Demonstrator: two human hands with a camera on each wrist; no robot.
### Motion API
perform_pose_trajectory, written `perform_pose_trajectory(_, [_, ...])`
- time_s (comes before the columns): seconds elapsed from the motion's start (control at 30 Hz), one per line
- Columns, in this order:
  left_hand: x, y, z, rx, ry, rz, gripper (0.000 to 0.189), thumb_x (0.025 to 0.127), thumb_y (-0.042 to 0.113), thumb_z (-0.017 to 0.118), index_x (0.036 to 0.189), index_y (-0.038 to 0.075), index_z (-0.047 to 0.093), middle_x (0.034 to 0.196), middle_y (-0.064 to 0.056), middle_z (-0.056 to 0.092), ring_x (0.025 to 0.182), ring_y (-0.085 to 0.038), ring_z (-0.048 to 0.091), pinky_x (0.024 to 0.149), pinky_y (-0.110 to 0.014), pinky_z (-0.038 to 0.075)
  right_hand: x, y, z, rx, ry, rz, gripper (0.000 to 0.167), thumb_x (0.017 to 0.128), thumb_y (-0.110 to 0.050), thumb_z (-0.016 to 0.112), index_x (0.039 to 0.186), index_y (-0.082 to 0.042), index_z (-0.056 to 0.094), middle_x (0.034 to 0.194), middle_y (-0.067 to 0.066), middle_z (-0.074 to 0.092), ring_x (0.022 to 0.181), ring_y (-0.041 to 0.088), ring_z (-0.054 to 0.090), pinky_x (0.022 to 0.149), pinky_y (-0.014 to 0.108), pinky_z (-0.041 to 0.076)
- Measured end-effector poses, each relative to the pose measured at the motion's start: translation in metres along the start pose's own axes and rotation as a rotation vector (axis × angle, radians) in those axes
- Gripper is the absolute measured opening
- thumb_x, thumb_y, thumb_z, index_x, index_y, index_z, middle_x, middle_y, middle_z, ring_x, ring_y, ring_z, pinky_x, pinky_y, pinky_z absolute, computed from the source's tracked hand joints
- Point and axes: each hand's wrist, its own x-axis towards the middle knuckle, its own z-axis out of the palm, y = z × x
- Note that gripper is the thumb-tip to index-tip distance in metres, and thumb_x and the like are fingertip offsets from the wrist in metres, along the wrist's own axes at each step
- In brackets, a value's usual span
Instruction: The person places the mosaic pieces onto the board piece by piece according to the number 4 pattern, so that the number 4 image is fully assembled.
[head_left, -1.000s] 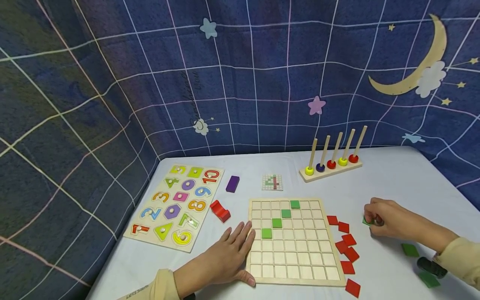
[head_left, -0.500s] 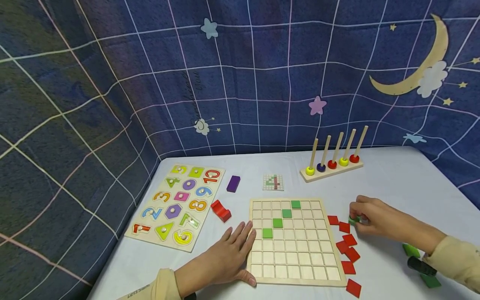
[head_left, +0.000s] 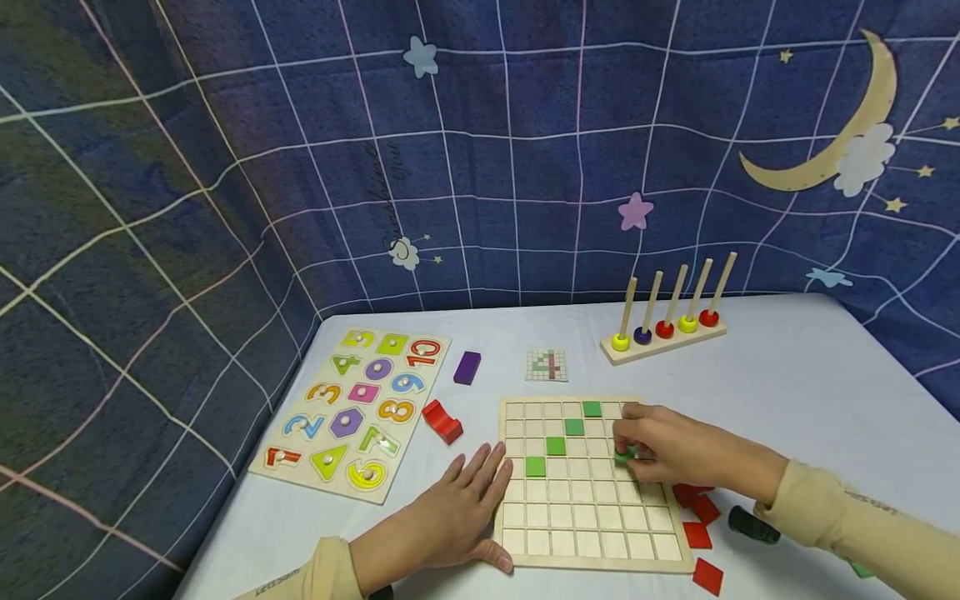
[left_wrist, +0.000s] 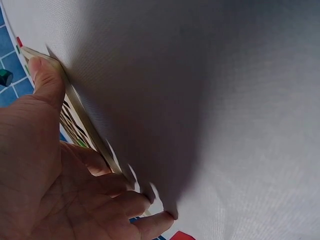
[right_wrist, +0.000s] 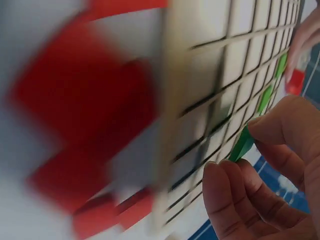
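In the head view, a wooden grid board (head_left: 585,566) lies on the white table with several green tiles (head_left: 555,447) in a diagonal of its cells. My left hand (head_left: 456,510) rests beside the board's left edge, fingers straight. The left wrist view has its thumb (left_wrist: 44,75) against the board's corner. Above the right part of the grid, my right hand (head_left: 678,446) pinches a green square tile (right_wrist: 242,145) between thumb and fingertips. That tile is tilted over the cells in the right wrist view.
Several red tiles (head_left: 697,535) lie right of the board, partly under my right arm. Behind the board are a small pattern card (head_left: 547,365) and a peg stand with rings (head_left: 663,340). A number puzzle (head_left: 352,417), red block (head_left: 442,422) and purple block (head_left: 467,367) stand left.
My right hand has carried the green tile leftward from the table, past the red tiles, to over the board's right part. My left hand has stayed in place.
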Motion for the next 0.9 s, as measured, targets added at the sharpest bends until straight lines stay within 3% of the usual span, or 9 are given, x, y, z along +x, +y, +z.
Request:
perform_pose_trajectory(0.33, [0.001,0.002,0.0,-0.01,-0.017,0.003,0.116,0.089,0.086,0.051,0.171,0.009,0.024,0.181,-0.015,0.016,0.168,-0.032,0.022,0.132,-0.053,0.033,0.048,-0.039,0.028,-0.054,-0.024,-0.18,0.013,0.09,-0.006,0.076,0.096,-0.016,0.071,0.087,-0.004,0.06,0.072,-0.005,0.041,0.065,0.013,0.043])
perform_pose_trajectory(0.57, [0.001,0.0,-0.001,0.005,-0.008,0.003,0.116,0.09,0.086,0.05,0.171,0.008,0.023,0.181,-0.015,0.016,0.168,-0.033,0.022,0.131,-0.053,0.033,0.068,-0.055,0.045,-0.077,-0.055,-0.205,0.012,0.089,-0.003,0.077,0.095,-0.014,0.075,0.086,-0.005,0.059,0.072,-0.005,0.043,0.065,0.011,0.043])
perform_pose_trajectory(0.73, [0.001,0.001,-0.001,0.005,-0.008,0.002,0.116,0.09,0.087,0.05,0.171,0.008,0.024,0.181,-0.015,0.016,0.168,-0.033,0.022,0.131,-0.053,0.033,0.071,-0.058,0.053,-0.089,-0.043,-0.214,0.015,0.09,0.004,0.076,0.091,-0.011,0.077,0.083,-0.007,0.058,0.071,-0.005,0.043,0.065,0.01,0.044])
perform_pose_trajectory(0.9, [0.001,-0.001,0.001,-0.005,-0.002,-0.004,0.116,0.09,0.086,0.051,0.171,0.008,0.024,0.181,-0.015,0.017,0.168,-0.033,0.023,0.131,-0.053,0.033,0.072,-0.06,0.05,-0.066,-0.083,-0.186,0.016,0.089,0.004,0.075,0.087,-0.012,0.076,0.08,-0.006,0.055,0.069,-0.003,0.038,0.064,0.011,0.039])
